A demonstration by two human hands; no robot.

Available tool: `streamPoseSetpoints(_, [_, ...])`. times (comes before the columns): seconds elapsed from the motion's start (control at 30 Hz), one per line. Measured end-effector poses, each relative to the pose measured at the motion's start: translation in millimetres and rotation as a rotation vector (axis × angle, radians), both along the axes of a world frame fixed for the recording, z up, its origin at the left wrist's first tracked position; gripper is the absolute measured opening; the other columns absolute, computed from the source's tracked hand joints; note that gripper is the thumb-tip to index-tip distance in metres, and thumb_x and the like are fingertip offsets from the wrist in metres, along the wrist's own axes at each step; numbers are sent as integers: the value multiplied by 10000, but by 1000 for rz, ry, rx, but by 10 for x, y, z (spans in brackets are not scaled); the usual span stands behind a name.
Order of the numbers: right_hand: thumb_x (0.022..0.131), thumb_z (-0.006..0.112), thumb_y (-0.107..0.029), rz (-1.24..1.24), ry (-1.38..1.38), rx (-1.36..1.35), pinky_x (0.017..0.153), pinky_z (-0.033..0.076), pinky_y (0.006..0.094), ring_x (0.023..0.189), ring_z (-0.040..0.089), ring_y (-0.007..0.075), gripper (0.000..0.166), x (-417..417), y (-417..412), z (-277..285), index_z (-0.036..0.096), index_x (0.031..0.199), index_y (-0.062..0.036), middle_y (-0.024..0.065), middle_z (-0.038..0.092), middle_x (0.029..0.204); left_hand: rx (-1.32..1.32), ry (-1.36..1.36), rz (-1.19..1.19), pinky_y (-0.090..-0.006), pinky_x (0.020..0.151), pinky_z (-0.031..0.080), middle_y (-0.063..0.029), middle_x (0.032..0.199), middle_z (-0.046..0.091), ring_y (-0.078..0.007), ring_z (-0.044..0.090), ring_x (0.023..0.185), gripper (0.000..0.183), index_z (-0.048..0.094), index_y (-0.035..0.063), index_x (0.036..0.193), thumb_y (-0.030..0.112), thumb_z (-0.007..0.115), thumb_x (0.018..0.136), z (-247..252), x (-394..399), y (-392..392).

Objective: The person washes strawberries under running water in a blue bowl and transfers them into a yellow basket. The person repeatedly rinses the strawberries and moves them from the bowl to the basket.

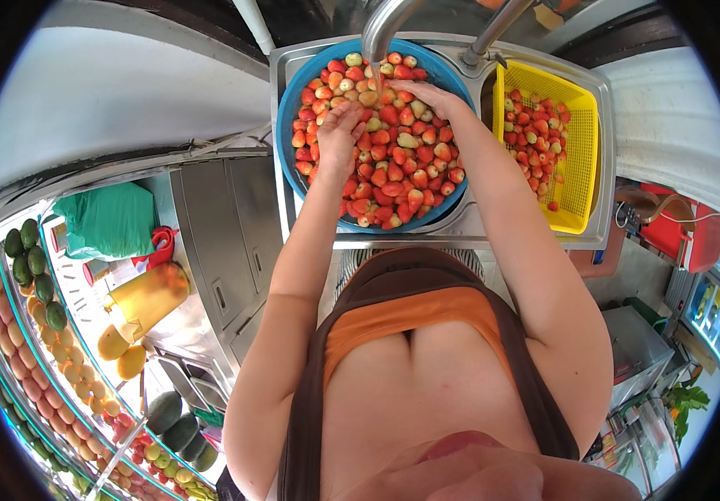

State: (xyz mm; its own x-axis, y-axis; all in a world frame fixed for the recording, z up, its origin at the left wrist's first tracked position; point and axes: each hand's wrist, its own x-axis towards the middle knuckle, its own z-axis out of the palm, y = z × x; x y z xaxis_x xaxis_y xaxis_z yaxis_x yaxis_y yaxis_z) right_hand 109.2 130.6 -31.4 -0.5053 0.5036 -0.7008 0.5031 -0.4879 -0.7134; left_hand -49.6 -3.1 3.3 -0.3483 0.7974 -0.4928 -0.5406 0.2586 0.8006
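A round blue plastic basin (287,134) stands in the stainless steel sink, filled with strawberries (388,188) in red and pale green-white. Water runs onto the fruit from a curved metal faucet (380,39) above the far side. My left hand (339,128) is over the basin's left half, its fingers bent down among the strawberries; whether it grips one is hidden. Across from it, my right hand (430,97) reaches in from the right with fingers stretched out flat, touching the fruit near the stream and holding nothing visible.
A yellow plastic basket (580,150) with more strawberries sits on the right of the steel sink unit (469,222). A metal pipe (491,34) rises behind. Steel cabinets (209,232) and fruit shelves (53,351) with avocados (34,260) stand at left.
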Motion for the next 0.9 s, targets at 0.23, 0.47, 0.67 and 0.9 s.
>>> streamPoseSetpoints(0.23, [737, 629, -347, -238, 173, -276, 871, 385, 347, 1006, 476, 159, 404, 320, 214, -517, 567, 1080, -142, 25, 508, 1118, 24, 35, -83, -309, 886, 410, -123, 1202, 499, -204, 499, 1095, 364, 396, -10, 1200, 52, 507, 859, 29, 52, 7])
streamPoseSetpoints(0.47, [786, 555, -219, -325, 355, -233, 552, 411, 216, 758, 492, 52, 185, 444, 62, 4, 620, 951, -169, -76, 563, 853, 28, 46, -120, -298, 875, 411, -109, 1207, 497, -193, 503, 1087, 343, 412, 1, 1191, 59, 501, 865, 50, 211, 41])
streamPoseSetpoints(0.67, [817, 511, -235, -499, 509, -245, 531, 428, 221, 760, 556, 94, 248, 348, -84, 308, 585, 1024, -121, -14, 593, 950, 15, 89, -186, -293, 850, 416, -57, 1157, 524, -156, 504, 1020, 302, 459, 51, 1169, 106, 513, 877, -3, 325, 57])
streamPoseSetpoints(0.9, [875, 409, -286, -444, 977, -634, 704, 541, 469, 1025, 556, 276, 388, 98, -246, 312, 492, 1170, -48, 162, 527, 1151, 58, -125, -141, -358, 894, 378, -54, 1176, 486, -155, 471, 1022, 374, 440, 82, 1228, 316, 378, 944, -6, 292, 54])
